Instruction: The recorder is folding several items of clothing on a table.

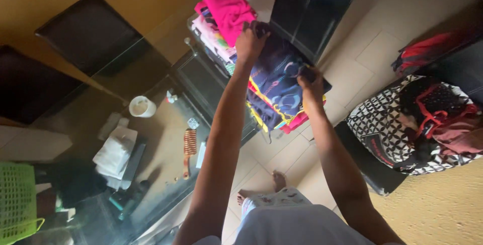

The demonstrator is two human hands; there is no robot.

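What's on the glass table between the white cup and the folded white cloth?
In the head view, nothing lies between the white cup and the folded white cloth: only bare glass table. The orange comb lies off to the side.

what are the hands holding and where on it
Both hands grip the dark blue patterned garment lying on the clothes pile: the left hand pinches its far top edge, the right hand its near right edge. The fingers are closed on the cloth.

No packages, labels, signs or screens can be made out in this head view; small tabletop items stay unclear.
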